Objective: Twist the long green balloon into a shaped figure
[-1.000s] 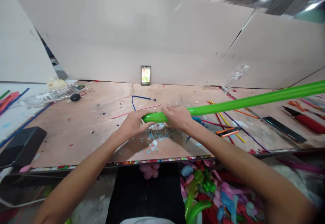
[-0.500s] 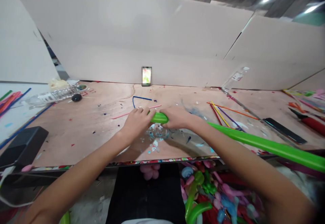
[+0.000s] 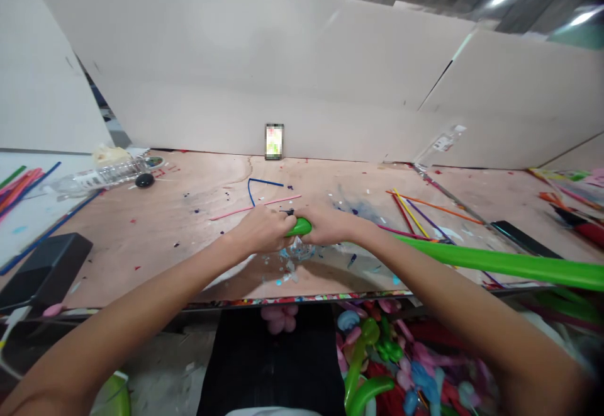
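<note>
A long, inflated green balloon [image 3: 500,261] runs from between my hands under my right forearm and out past the right edge. My left hand [image 3: 267,228] is wrapped round its near end, fingers curled. Close beside it, my right hand [image 3: 325,222] grips the same balloon, leaving a short green piece showing between the two. Something small and dark shows at my left fingertips, too small to name. Just below the hands, a clear plastic object [image 3: 300,250] stands on the wooden table [image 3: 198,277], partly hidden by them.
Deflated balloons [image 3: 410,214] lie to the right, near a black phone-like slab [image 3: 523,238]. A pixelated phone [image 3: 274,141] leans on the white partition [image 3: 283,70]. Leftward are a plastic bottle [image 3: 101,177] and a dark grey box [image 3: 47,271]. Finished balloon shapes [image 3: 406,365] pile below the table's edge.
Both hands have moved slightly down and closer together, and my left fingers have curled tighter. The balloon's long part has swung to lie more level at the right.
</note>
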`<state>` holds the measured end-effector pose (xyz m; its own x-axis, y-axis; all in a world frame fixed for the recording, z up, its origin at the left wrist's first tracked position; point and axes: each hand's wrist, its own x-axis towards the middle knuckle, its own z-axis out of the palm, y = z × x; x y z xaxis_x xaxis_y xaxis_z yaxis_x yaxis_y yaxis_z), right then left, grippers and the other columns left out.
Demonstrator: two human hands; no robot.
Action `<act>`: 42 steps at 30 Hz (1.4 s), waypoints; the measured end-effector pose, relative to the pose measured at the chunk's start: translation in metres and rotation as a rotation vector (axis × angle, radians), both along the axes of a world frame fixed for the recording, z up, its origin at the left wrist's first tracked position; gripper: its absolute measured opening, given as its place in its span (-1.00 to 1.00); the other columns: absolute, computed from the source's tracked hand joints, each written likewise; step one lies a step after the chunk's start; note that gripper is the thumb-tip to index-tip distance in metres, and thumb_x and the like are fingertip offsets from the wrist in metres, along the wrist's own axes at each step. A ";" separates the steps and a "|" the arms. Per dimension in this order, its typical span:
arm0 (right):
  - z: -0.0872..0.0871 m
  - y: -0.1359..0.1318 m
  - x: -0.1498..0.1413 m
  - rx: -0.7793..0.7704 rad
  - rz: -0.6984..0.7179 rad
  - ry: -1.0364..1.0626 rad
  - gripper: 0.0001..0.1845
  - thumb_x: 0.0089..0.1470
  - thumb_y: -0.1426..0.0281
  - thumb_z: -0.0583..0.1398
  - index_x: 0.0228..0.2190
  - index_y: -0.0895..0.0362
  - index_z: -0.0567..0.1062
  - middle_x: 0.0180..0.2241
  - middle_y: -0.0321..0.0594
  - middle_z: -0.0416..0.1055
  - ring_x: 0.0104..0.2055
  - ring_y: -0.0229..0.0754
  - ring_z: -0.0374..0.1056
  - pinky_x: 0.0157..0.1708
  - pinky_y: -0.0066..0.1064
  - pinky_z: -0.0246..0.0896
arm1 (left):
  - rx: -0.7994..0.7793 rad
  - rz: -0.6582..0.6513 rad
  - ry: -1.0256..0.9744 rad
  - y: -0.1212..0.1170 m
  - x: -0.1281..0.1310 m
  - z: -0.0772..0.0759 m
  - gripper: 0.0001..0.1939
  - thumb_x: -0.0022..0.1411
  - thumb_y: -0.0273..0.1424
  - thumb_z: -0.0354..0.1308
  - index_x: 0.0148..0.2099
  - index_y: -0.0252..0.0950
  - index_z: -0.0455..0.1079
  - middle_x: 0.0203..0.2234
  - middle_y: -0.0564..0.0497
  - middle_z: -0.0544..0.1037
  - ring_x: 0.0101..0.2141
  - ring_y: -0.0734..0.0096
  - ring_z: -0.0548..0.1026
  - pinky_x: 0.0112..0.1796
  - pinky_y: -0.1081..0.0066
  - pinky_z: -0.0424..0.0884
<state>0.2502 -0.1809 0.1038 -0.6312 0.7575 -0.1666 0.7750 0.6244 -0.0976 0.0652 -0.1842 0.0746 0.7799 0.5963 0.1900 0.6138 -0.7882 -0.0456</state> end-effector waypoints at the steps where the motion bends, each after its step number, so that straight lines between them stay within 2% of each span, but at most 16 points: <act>1: 0.001 -0.001 -0.001 0.036 0.001 -0.007 -0.79 -0.06 0.35 0.17 -0.32 0.14 0.49 -0.33 -0.18 0.53 -0.33 -0.18 0.39 -0.40 -0.44 0.10 | -0.031 0.016 -0.020 0.000 0.000 0.002 -0.75 0.24 -0.26 0.01 -0.23 -0.33 0.40 -0.41 -0.14 0.54 -0.41 0.19 0.51 -0.39 0.32 0.30; 4: 0.004 -0.005 -0.003 0.143 0.002 -0.031 -0.75 -0.03 0.36 0.16 -0.24 0.13 0.46 -0.29 -0.13 0.53 -0.28 -0.12 0.40 -0.38 -0.41 0.08 | -0.209 0.041 -0.139 0.002 -0.002 0.009 -0.77 0.22 -0.31 -0.02 -0.31 -0.31 0.41 -0.50 -0.06 0.51 -0.48 0.31 0.45 -0.43 0.37 0.25; 8: 0.006 -0.006 -0.003 0.262 0.022 -0.083 -0.76 0.04 0.34 0.14 -0.21 0.12 0.43 -0.25 -0.11 0.52 -0.22 -0.07 0.41 -0.36 -0.38 0.05 | -0.720 -0.005 -0.296 0.009 -0.006 0.017 -0.71 0.23 -0.34 -0.07 -0.50 -0.31 0.29 -0.65 0.06 0.38 -0.60 0.48 0.33 -0.50 0.46 0.21; 10: 0.005 -0.005 -0.002 0.288 0.035 -0.090 -0.76 0.04 0.32 0.14 -0.21 0.12 0.42 -0.24 -0.11 0.52 -0.22 -0.06 0.41 -0.38 -0.39 0.03 | -0.946 -0.030 -0.315 0.013 -0.009 0.018 -0.69 0.24 -0.29 -0.05 -0.50 -0.31 0.25 -0.66 0.08 0.36 -0.61 0.51 0.31 -0.51 0.47 0.22; 13: 0.006 -0.002 0.002 0.260 0.009 -0.070 -0.70 0.00 0.28 0.17 -0.19 0.11 0.43 -0.26 -0.13 0.53 -0.26 -0.08 0.40 -0.41 -0.40 0.02 | -1.078 -0.057 -0.318 0.019 -0.015 0.016 -0.65 0.27 -0.15 -0.02 -0.43 -0.30 0.27 -0.64 0.09 0.34 -0.60 0.51 0.29 -0.54 0.48 0.21; 18: 0.010 0.000 0.012 0.060 -0.054 -0.016 -0.70 -0.09 0.30 0.20 -0.25 0.12 0.49 -0.30 -0.16 0.52 -0.34 -0.15 0.36 -0.44 -0.43 0.03 | -1.134 0.022 -0.376 0.026 -0.026 0.012 -0.50 0.29 0.02 -0.11 -0.42 -0.31 0.26 -0.59 0.07 0.31 -0.60 0.55 0.24 -0.58 0.51 0.17; 21: 0.013 0.003 0.015 -0.135 -0.040 -0.018 -0.71 -0.11 0.28 0.21 -0.30 0.14 0.51 -0.36 -0.21 0.51 -0.39 -0.19 0.34 -0.46 -0.44 0.05 | -1.206 -0.017 -0.352 0.027 -0.025 0.013 -0.55 0.29 0.00 -0.08 -0.23 -0.30 0.35 -0.46 0.02 0.41 -0.51 0.51 0.35 -0.53 0.52 0.26; 23: 0.017 0.006 0.015 -0.292 -0.069 -0.056 -0.70 -0.11 0.23 0.22 -0.31 0.14 0.52 -0.45 -0.26 0.49 -0.46 -0.22 0.32 -0.49 -0.44 0.05 | -1.201 -0.037 -0.309 0.026 -0.021 0.014 -0.57 0.28 -0.02 -0.05 -0.15 -0.28 0.37 -0.41 0.01 0.43 -0.47 0.49 0.37 -0.52 0.52 0.29; 28: 0.031 0.014 0.012 -0.527 -0.094 -0.145 -0.61 -0.14 0.13 0.26 -0.33 0.15 0.54 -0.53 -0.30 0.44 -0.52 -0.24 0.29 -0.47 -0.42 0.05 | -1.174 0.023 -0.291 0.025 -0.011 0.007 -0.46 0.22 0.09 -0.07 -0.24 -0.34 0.35 -0.56 0.08 0.27 -0.61 0.53 0.23 -0.65 0.52 0.15; 31: 0.033 0.017 0.009 -0.559 -0.080 -0.195 -0.53 -0.21 0.06 0.28 -0.34 0.17 0.54 -0.49 -0.27 0.45 -0.50 -0.22 0.30 -0.48 -0.40 0.05 | -1.120 -0.022 -0.277 0.023 -0.007 0.004 -0.40 0.22 0.12 -0.11 -0.32 -0.36 0.34 -0.59 0.09 0.24 -0.62 0.55 0.18 -0.63 0.51 0.08; 36: 0.022 0.014 0.002 -0.461 -0.048 -0.258 -0.57 -0.23 0.10 0.26 -0.39 0.19 0.53 -0.47 -0.20 0.46 -0.50 -0.18 0.30 -0.52 -0.39 0.03 | -0.992 -0.080 -0.133 0.014 0.002 0.012 -0.38 0.22 0.10 -0.10 -0.21 -0.38 0.43 -0.46 -0.01 0.42 -0.50 0.46 0.31 -0.50 0.47 0.16; 39: 0.018 0.008 -0.001 -0.406 -0.036 -0.258 -0.58 -0.23 0.12 0.24 -0.38 0.20 0.54 -0.47 -0.17 0.47 -0.51 -0.17 0.30 -0.53 -0.38 0.02 | -0.936 -0.053 -0.092 0.009 0.007 0.014 -0.40 0.22 0.09 -0.11 -0.30 -0.36 0.42 -0.55 0.01 0.39 -0.55 0.47 0.29 -0.52 0.46 0.11; 42: 0.018 0.002 -0.001 -0.354 -0.037 -0.197 -0.63 -0.20 0.19 0.21 -0.37 0.20 0.54 -0.48 -0.18 0.47 -0.52 -0.20 0.28 -0.55 -0.38 -0.01 | -0.877 -0.039 -0.134 0.007 0.007 0.010 -0.47 0.22 0.04 -0.07 -0.43 -0.34 0.34 -0.63 0.05 0.31 -0.60 0.50 0.23 -0.56 0.45 0.04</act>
